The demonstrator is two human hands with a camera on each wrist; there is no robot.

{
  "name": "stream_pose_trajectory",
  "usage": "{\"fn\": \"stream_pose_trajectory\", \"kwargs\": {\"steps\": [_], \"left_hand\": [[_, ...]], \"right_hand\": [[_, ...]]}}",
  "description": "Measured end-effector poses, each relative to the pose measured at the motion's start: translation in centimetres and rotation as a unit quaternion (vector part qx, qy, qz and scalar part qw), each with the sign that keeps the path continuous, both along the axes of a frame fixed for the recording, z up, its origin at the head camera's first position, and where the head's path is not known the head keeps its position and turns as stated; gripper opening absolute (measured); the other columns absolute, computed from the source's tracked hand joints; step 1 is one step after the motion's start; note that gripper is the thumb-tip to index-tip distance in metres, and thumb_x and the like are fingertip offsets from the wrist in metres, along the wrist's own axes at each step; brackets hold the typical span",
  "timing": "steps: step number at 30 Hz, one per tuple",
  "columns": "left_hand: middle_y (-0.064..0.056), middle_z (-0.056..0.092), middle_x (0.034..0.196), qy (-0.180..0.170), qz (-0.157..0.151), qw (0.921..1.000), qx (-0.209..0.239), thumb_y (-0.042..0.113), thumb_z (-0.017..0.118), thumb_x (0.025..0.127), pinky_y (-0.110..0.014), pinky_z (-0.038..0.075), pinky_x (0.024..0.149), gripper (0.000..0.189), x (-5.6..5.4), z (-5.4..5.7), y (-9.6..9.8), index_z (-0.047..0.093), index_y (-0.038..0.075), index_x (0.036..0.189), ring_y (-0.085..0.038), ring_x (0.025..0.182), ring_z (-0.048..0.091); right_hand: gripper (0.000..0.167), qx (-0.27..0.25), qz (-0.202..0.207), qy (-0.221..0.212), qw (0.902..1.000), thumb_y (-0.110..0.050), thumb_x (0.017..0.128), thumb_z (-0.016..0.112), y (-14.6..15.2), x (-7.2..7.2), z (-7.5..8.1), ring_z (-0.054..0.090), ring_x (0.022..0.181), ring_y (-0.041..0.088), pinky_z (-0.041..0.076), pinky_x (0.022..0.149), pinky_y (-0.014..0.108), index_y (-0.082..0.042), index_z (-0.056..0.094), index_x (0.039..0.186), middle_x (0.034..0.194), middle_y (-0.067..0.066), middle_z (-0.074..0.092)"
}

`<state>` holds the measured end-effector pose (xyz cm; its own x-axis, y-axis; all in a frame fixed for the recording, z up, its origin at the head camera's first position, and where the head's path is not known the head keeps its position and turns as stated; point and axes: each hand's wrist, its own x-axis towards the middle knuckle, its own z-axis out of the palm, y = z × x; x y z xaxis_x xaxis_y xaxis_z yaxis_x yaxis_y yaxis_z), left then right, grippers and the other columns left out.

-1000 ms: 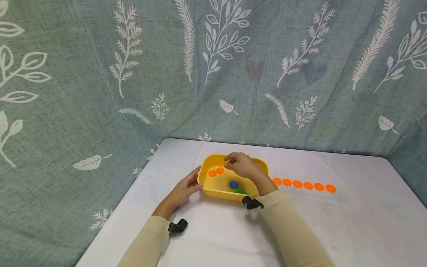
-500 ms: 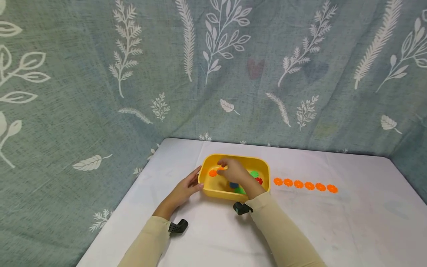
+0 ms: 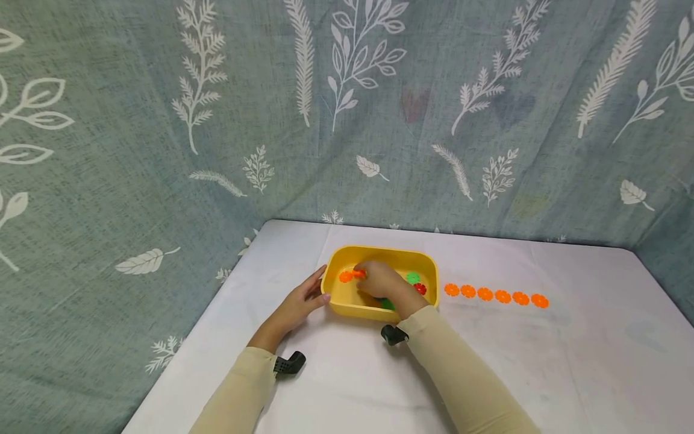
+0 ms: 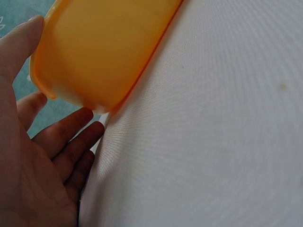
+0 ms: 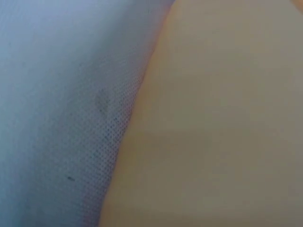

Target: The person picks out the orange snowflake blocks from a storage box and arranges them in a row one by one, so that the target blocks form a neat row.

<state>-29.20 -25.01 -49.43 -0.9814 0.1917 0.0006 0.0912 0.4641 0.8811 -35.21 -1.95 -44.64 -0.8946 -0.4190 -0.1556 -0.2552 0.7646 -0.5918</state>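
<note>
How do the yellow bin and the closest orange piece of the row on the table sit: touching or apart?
Apart: in the head view, white tablecloth shows between the yellow bin and the closest orange piece.

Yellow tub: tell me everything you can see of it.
The yellow tub looks like smooth plastic, a rounded rectangle with an open top and low walls. It sits upright on the white table. Flower-shaped pieces in orange, green and red lie inside. The left hand touches its left end; the right hand reaches inside, partly blocking the view.
</note>
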Motion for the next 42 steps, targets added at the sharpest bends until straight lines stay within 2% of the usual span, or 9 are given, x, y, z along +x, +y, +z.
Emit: {"fn": "stream_pose_trajectory", "kwargs": {"steps": [4, 7, 11, 14, 20, 24, 33, 38, 42], "left_hand": [[-0.002, 0.048, 0.145, -0.006, 0.0, 1.0, 0.003, 0.045, 0.069, 0.088, -0.051, 0.027, 0.112, 0.075, -0.06, -0.01, 0.04, 0.028, 0.046, 0.151, -0.023, 0.134, 0.042], [-0.001, 0.048, 0.145, -0.008, 0.001, 1.0, 0.005, 0.045, 0.069, 0.088, -0.05, 0.027, 0.111, 0.075, -0.04, -0.02, 0.1, 0.028, 0.045, 0.151, -0.023, 0.134, 0.043], [-0.001, 0.048, 0.145, -0.01, 0.005, 0.9999, 0.004, 0.046, 0.069, 0.088, -0.05, 0.028, 0.111, 0.076, 0.03, 0.02, 0.14, 0.028, 0.044, 0.151, -0.023, 0.134, 0.043], [-0.001, 0.048, 0.145, -0.01, 0.006, 0.9999, 0.003, 0.046, 0.069, 0.088, -0.05, 0.028, 0.111, 0.075, 0.07, 0.03, 0.15, 0.028, 0.045, 0.151, -0.023, 0.133, 0.043], [-0.001, 0.049, 0.144, -0.002, -0.005, 1.0, 0.008, 0.042, 0.068, 0.09, -0.05, 0.028, 0.111, 0.074, 0.09, 0.13, 0.15, 0.027, 0.045, 0.151, -0.021, 0.133, 0.044], [-0.002, 0.047, 0.146, -0.004, -0.008, 0.9999, 0.007, 0.042, 0.067, 0.091, -0.052, 0.026, 0.112, 0.074, 0.06, 0.09, 0.13, 0.026, 0.042, 0.153, -0.022, 0.135, 0.042], [-0.001, 0.047, 0.146, -0.003, -0.006, 1.0, 0.005, 0.041, 0.068, 0.091, -0.05, 0.026, 0.112, 0.076, 0.14, 0.54, 0.16, 0.026, 0.038, 0.154, -0.021, 0.135, 0.042], [-0.002, 0.047, 0.146, -0.002, -0.005, 1.0, 0.007, 0.042, 0.068, 0.091, -0.052, 0.026, 0.111, 0.076, -0.03, 0.25, 0.11, 0.025, 0.038, 0.154, -0.023, 0.135, 0.041], [-0.002, 0.048, 0.145, -0.003, -0.004, 0.9999, 0.01, 0.041, 0.068, 0.091, -0.053, 0.026, 0.111, 0.074, 0.13, 0.0, 0.04, 0.027, 0.04, 0.153, -0.022, 0.134, 0.042]], "right_hand": [[0.041, 0.011, 0.001, -0.004, 0.9999, -0.017, 0.092, 0.067, 0.19, -0.07, 0.02, 0.052, 0.106, 0.023, 0.038, 0.106, 0.041, -0.011, 0.061, 0.132, 0.131, 0.006, 0.059], [0.04, 0.009, -0.006, -0.002, 0.9999, -0.014, 0.091, 0.067, 0.25, -0.08, -0.01, 0.053, 0.104, 0.023, 0.04, 0.104, 0.041, -0.011, 0.062, 0.13, 0.127, 0.006, 0.06], [0.04, 0.004, -0.009, 0.006, 0.9999, -0.009, 0.088, 0.068, 0.15, -0.11, -0.06, 0.055, 0.093, 0.022, 0.048, 0.092, 0.037, -0.011, 0.063, 0.127, 0.11, 0.005, 0.064], [0.04, 0.014, -0.006, 0.01, 0.9998, -0.01, 0.088, 0.069, 0.02, -0.02, -0.17, 0.056, 0.087, 0.02, 0.05, 0.085, 0.034, -0.011, 0.063, 0.127, 0.102, 0.004, 0.064], [0.035, 0.066, 0.001, 0.017, 0.9977, -0.016, 0.089, 0.071, -0.08, 0.24, -0.22, 0.054, 0.094, 0.021, 0.046, 0.094, 0.036, -0.011, 0.065, 0.123, 0.112, 0.005, 0.064], [0.028, 0.08, -0.005, 0.013, 0.9967, -0.012, 0.088, 0.07, -0.07, 0.23, -0.24, 0.053, 0.092, 0.022, 0.046, 0.089, 0.034, -0.01, 0.066, 0.116, 0.108, 0.004, 0.063], [0.03, 0.061, -0.002, 0.018, 0.998, -0.011, 0.085, 0.073, 0.11, -0.02, -0.32, 0.053, 0.086, 0.022, 0.046, 0.075, 0.03, -0.015, 0.061, 0.112, 0.094, 0.003, 0.058], [0.03, 0.043, 0.002, 0.015, 0.999, -0.01, 0.086, 0.073, 0.19, 0.08, -0.26, 0.053, 0.085, 0.023, 0.046, 0.07, 0.029, -0.017, 0.06, 0.113, 0.094, 0.005, 0.058], [0.032, 0.007, -0.001, -0.003, 1.0, -0.01, 0.084, 0.075, 0.31, 0.26, -0.33, 0.054, 0.081, 0.022, 0.047, 0.067, 0.029, -0.015, 0.061, 0.112, 0.091, 0.005, 0.058]]}}
